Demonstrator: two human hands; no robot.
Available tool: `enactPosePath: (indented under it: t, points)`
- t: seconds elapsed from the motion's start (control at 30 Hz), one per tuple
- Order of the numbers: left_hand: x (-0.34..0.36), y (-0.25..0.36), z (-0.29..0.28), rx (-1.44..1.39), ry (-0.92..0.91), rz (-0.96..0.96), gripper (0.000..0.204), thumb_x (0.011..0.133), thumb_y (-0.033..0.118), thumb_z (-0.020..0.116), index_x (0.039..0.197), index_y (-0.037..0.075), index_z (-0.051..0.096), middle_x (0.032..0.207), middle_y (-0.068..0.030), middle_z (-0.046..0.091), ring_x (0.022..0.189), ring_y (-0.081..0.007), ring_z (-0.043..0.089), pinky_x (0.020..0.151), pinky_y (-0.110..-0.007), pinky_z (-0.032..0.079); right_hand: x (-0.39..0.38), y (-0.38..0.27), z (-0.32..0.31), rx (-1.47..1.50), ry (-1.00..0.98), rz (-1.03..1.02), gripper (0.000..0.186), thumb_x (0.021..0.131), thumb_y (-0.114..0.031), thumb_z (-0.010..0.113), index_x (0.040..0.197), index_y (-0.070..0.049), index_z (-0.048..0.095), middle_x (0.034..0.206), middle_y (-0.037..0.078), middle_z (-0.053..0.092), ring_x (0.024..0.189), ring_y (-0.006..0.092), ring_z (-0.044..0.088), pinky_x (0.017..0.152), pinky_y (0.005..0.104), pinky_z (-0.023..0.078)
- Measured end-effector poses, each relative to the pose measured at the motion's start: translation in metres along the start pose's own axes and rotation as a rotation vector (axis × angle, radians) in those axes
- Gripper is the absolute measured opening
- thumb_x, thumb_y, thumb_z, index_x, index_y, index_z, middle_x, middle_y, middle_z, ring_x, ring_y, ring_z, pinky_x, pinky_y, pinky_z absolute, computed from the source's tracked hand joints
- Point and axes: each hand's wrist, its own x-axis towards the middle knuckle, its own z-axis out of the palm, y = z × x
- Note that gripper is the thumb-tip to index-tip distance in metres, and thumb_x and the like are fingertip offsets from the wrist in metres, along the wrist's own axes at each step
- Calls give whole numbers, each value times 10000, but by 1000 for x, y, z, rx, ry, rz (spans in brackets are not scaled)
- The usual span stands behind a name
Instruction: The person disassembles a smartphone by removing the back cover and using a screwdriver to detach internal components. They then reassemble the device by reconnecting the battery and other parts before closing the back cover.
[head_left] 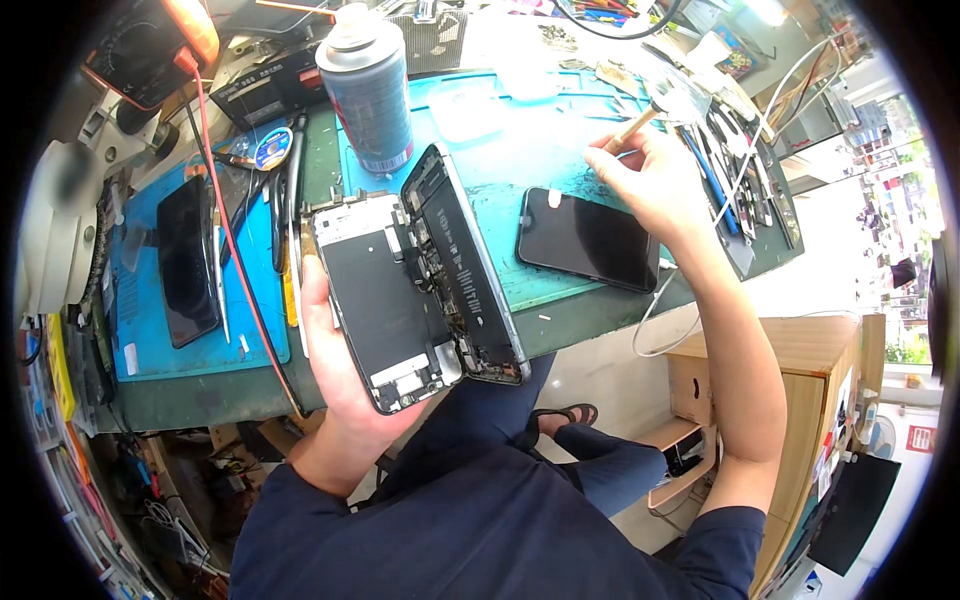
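Note:
My left hand (pixel 345 370) is closed around the edge of an opened smartphone (pixel 385 290). Its screen half and its back housing stand apart like a book, with the inner parts showing, and a flex cable seems to join them. My right hand (pixel 660 185) pinches a slim tool with a pale wooden handle (pixel 635 126), raised over the blue work mat (pixel 470 165); its kind is hard to make out. Below that hand, another black smartphone (pixel 585 238) lies face up on the mat, with a small pale sticker near one end.
A spray can (pixel 367 95) stands upright beyond the opened phone. At the left, a dark phone (pixel 187 262) rests on a second blue mat (pixel 135 345) beside pliers and a red cable (pixel 222 210). Several hand tools (pixel 730 160) crowd the right side. A white cable (pixel 655 300) hangs over the bench edge.

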Motion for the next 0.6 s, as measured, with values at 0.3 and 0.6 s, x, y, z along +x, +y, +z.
enactPosePath:
  t: [0.3, 0.6]
  points:
    - [1, 0, 3, -192, -88, -9, 653, 1039, 615, 408, 1417, 103, 556, 1332, -122, 654, 1193, -324, 651, 1036, -530, 506, 6, 3, -7, 300, -115, 161, 288, 1028, -277, 649, 1125, -7, 636, 1007, 96, 718, 897, 158, 730, 790, 282, 584]
    - [1, 1, 0, -161, -74, 6, 649, 1042, 616, 407, 1393, 96, 572, 1301, -120, 669, 1167, -315, 664, 1017, -510, 521, 5, 2, -8, 327, -111, 202, 318, 1055, -279, 581, 1122, 31, 604, 994, 141, 741, 885, 176, 738, 772, 296, 591]
